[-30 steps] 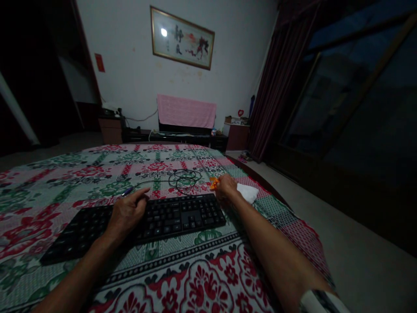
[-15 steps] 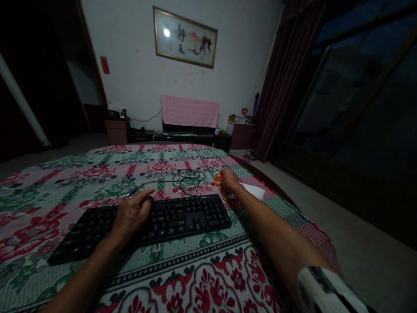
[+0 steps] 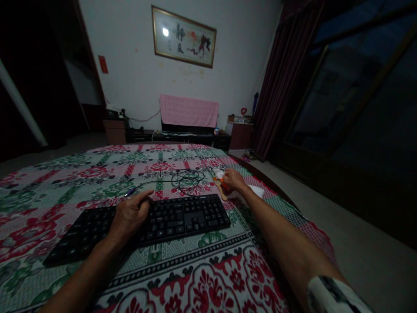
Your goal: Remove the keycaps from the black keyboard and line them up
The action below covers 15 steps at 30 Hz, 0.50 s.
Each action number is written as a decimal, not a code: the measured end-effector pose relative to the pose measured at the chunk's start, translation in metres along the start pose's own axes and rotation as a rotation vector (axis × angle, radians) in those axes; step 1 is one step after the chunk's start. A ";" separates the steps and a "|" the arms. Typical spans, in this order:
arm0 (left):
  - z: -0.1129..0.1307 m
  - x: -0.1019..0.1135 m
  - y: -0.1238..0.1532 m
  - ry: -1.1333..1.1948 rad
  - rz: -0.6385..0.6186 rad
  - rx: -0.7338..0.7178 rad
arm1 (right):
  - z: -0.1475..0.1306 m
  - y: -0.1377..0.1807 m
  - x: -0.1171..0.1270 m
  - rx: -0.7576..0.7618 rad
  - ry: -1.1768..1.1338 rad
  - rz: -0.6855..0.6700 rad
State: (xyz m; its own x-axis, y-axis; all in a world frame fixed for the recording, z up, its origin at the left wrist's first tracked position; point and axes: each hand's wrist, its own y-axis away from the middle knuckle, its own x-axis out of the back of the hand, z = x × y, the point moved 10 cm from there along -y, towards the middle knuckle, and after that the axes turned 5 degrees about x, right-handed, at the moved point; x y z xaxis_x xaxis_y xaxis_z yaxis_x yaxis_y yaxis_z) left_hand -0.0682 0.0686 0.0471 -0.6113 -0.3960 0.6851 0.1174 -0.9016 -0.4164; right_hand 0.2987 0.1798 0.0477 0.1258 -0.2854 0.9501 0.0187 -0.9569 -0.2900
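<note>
A black keyboard (image 3: 182,217) lies on the flowered tablecloth (image 3: 208,278). My left hand (image 3: 130,213) rests over its middle-left part, index finger stretched out and thumb apart, holding nothing. Beyond the keyboard's right end, my right hand (image 3: 233,180) is closed around an orange object (image 3: 224,181), mostly hidden by the fingers, so its kind is unclear. Something white (image 3: 219,174) shows just past the knuckles. Below the fingers a flat tan stick (image 3: 221,191) lies on the cloth. Another white thing (image 3: 257,190), perhaps a cloth, is partly behind my right wrist.
A thin black cable (image 3: 187,180) lies coiled behind the keyboard, its purple-ended plug (image 3: 130,191) near my left fingers. The table's right edge curves past my right forearm. Against the wall, a pink towel (image 3: 189,111) covers a screen on a low cabinet.
My right hand has shifted slightly right with the orange object. The tan stick and the white piece beside the fingers now show more. My left hand stays over the keyboard.
</note>
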 end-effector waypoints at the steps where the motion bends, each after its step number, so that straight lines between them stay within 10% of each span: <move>1: 0.000 0.000 0.000 -0.005 0.000 -0.003 | 0.000 0.002 0.001 -0.007 0.017 -0.001; 15: -0.005 0.000 -0.001 -0.020 -0.021 0.033 | 0.021 -0.007 0.007 -0.084 -0.084 -0.116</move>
State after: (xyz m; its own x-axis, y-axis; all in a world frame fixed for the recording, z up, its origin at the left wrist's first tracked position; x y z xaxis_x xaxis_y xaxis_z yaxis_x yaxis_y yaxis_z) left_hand -0.0720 0.0707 0.0449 -0.5982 -0.3801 0.7054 0.1309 -0.9149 -0.3819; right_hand 0.3201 0.1852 0.0539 0.2100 -0.1711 0.9626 -0.0446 -0.9852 -0.1653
